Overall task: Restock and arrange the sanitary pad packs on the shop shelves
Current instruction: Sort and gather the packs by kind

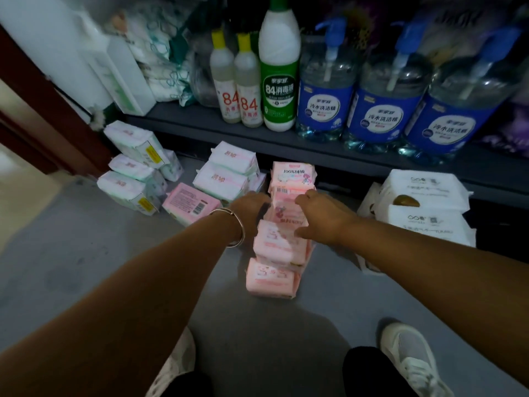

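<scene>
Packs of pink sanitary pads (282, 224) run in a line across the grey floor (86, 253), from just ahead of the person's feet toward the dark gap under the lowest shelf (257, 133), the far end stacked higher than the near end. In the head view, the only one, both arms reach down to the middle of that line. The left hand (250, 207) presses against the left flank of the packs, with its fingers hidden behind them, so whether they curl round a pack cannot be told. The right hand (320, 216) lies over the right flank, fingers bent across the top of a pack and thumb low on its side.

These packs look light and soft: thin plastic film over padding, likely to dent under a squeeze and to slide on one another. A line of them pressed only from its ends would probably buckle, so taking hold of the flat long sides, a few packs at a time between both palms, seems the safer hold.

White packs (126, 184) sit stacked toward the floor's left edge, beside a flat pink pack (190, 203). Larger white packs (423, 207) stand on the right. Bleach bottles (279, 81) and detergent jugs (326, 90) fill the shelf above.
</scene>
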